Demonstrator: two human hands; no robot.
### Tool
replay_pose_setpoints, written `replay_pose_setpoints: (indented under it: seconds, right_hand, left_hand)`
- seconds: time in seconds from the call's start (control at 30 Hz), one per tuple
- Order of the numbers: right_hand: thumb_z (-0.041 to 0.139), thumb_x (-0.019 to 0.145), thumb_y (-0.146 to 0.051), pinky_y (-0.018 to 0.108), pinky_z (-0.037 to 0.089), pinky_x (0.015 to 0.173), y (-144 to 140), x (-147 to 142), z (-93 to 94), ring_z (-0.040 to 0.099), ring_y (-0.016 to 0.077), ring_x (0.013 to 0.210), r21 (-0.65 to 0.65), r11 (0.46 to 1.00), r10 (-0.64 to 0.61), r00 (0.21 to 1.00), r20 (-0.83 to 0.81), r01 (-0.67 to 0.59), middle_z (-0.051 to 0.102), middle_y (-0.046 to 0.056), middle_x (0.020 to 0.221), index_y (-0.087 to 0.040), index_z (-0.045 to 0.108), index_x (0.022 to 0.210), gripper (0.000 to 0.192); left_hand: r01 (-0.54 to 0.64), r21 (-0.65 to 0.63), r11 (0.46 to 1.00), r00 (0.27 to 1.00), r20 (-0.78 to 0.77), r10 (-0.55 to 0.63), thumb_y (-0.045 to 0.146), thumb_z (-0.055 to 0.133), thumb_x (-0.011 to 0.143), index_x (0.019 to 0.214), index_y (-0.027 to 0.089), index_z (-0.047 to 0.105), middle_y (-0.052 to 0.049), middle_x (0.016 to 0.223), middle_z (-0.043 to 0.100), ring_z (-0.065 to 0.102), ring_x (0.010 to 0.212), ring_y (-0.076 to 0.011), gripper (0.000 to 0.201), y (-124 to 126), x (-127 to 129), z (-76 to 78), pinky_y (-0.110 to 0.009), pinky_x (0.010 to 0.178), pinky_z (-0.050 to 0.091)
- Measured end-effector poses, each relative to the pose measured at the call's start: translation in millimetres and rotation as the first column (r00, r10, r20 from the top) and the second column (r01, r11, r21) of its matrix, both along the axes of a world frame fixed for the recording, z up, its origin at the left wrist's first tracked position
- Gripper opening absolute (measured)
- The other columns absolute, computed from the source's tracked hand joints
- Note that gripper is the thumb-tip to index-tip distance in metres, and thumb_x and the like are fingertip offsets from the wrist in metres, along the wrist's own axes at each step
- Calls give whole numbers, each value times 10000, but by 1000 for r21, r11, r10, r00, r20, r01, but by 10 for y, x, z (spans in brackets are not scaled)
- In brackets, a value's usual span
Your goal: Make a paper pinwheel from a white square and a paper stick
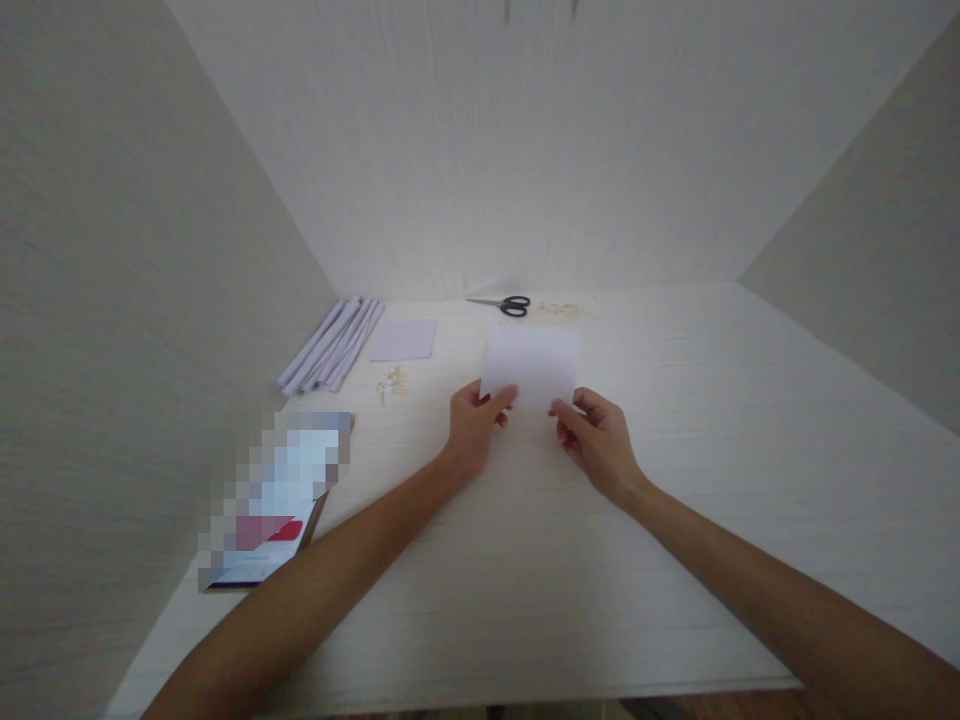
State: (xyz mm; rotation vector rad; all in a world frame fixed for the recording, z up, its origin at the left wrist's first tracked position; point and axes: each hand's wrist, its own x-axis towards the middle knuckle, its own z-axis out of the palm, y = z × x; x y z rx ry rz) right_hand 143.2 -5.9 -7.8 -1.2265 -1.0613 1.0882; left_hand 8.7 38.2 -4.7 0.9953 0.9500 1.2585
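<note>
Nearest the lens, two bare forearms crossing the pale wood-grain table (675,560) from 7 and 5 o'clock, meeting near centre. Left hand (474,425) pinching the near left corner of a white paper sheet (532,365), thumb on top; right hand (596,435) pinching the near right corner likewise. Sheet thin, rectangular, smooth, at centre, just past the fingertips. At 8 o'clock, close to the table's left edge, a flat card or booklet (274,500), blurred out, with a red patch. At 10 o'clock, a bundle of rolled white paper tubes (330,345), a small lilac paper square (403,340), and tiny tan scraps (391,382). At 12 o'clock, black-handled scissors (504,304) by the back wall, more scraps just beside. Broad bare tabletop toward 3 o'clock; plain walls on three sides.
</note>
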Motion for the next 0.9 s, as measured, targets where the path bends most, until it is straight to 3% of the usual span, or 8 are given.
replay_pose_setpoints:
  seconds: [0.17,0.27,0.4,0.53,0.63,0.77,0.9]
  right_hand:
    - [606,681,-320,165,323,339,5,15,-1,438,42,398,28,1000,16,991,-135,-13,551,-23,627,-170,471,643,205]
    - [611,673,-287,163,320,336,0,13,15,438,46,396,26,999,36,988,-151,-33,516,-41,560,-167,498,637,169]
    - [616,666,-255,149,282,326,21,19,29,400,36,367,33,997,-55,960,-276,67,464,-70,475,-174,484,616,162]
    - [623,657,-240,135,247,316,43,27,46,382,30,360,24,989,-127,922,-367,146,437,-80,438,-175,480,619,161]
    - [638,644,-241,133,239,306,39,17,54,380,28,353,35,995,-76,925,-373,96,438,-83,446,-176,484,628,168]
    - [652,633,-236,134,234,293,34,1,53,386,23,345,46,999,1,929,-369,17,475,-78,483,-173,493,629,172]
    - [648,647,-268,130,241,307,39,6,47,382,17,348,37,997,-45,923,-383,64,485,-76,481,-172,491,618,187]
  left_hand:
    - [91,-28,995,989,121,-87,366,630,601,640,133,558,14,571,516,468,497,-70,247,-19,-8,36,-170,383,339]
    - [78,-57,995,988,139,-69,367,622,614,595,128,547,7,551,523,458,460,-67,251,-4,-3,20,-174,366,332]
    - [95,-63,994,993,73,-90,287,677,554,540,115,556,10,523,534,430,423,-46,211,-6,3,-14,-170,372,328]
    - [261,-43,964,965,48,-259,307,671,543,543,106,565,-8,494,548,461,416,-68,227,-58,2,10,-189,374,342]
    - [336,-23,942,940,77,-333,432,583,618,642,107,578,-23,495,562,498,417,-106,326,-92,4,36,-207,351,339]
    - [320,7,947,948,-9,-320,395,594,639,659,121,572,-5,522,559,497,439,-93,275,-101,18,10,-195,372,347]
    - [207,17,978,972,-115,-203,316,669,585,673,136,565,13,581,565,504,485,-87,225,-96,38,-31,-196,416,383]
